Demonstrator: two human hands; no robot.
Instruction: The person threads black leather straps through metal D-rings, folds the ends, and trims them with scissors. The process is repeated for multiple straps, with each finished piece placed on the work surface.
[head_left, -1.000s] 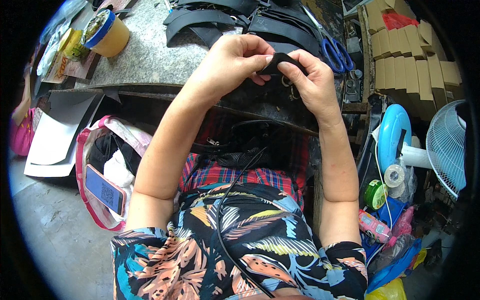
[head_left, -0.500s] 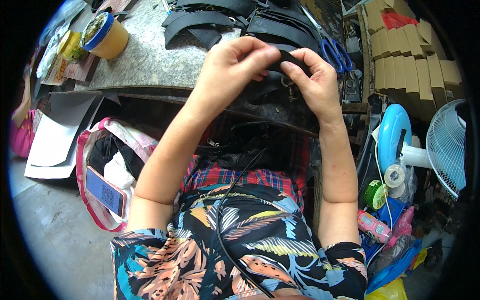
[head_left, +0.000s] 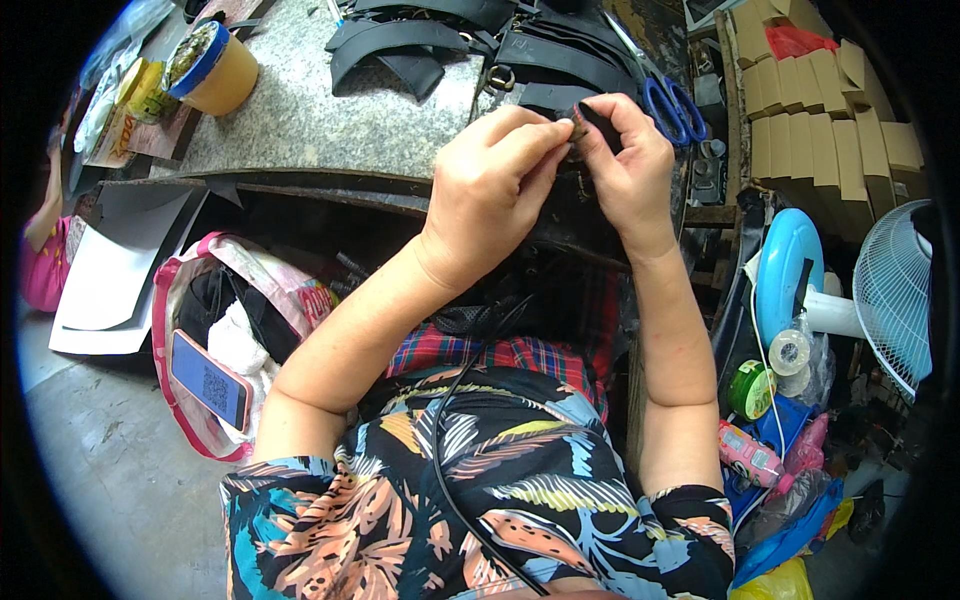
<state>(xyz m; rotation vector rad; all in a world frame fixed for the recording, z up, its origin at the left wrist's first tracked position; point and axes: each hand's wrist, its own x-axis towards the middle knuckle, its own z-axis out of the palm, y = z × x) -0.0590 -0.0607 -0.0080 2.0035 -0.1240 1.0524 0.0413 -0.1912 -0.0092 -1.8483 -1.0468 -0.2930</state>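
Note:
In front of me, over the near edge of the workbench, my two hands meet. My right hand (head_left: 635,175) is closed on a black strap (head_left: 597,122), thumb and fingers pinching it where it bends. My left hand (head_left: 490,180) has its thumb and fingertips pressed together at the strap's end; whatever sits in that pinch is too small and covered to name. Just beyond lie several black leather-like straps (head_left: 565,62), one with a round metal ring (head_left: 502,78). Blue-handled scissors (head_left: 672,105) rest to the right of my right hand.
A stone slab (head_left: 310,125) tops the bench at left, with a blue-rimmed tub (head_left: 215,75). Small cardboard boxes (head_left: 800,150) stand far right, above a fan (head_left: 895,290). A pink-edged bag (head_left: 215,245) with a phone (head_left: 210,380) is at my left.
My left hand has shifted right and nearer, turning so its back shows more. The strap, earlier stretched between both hands, is now mostly bunched at my right fingers.

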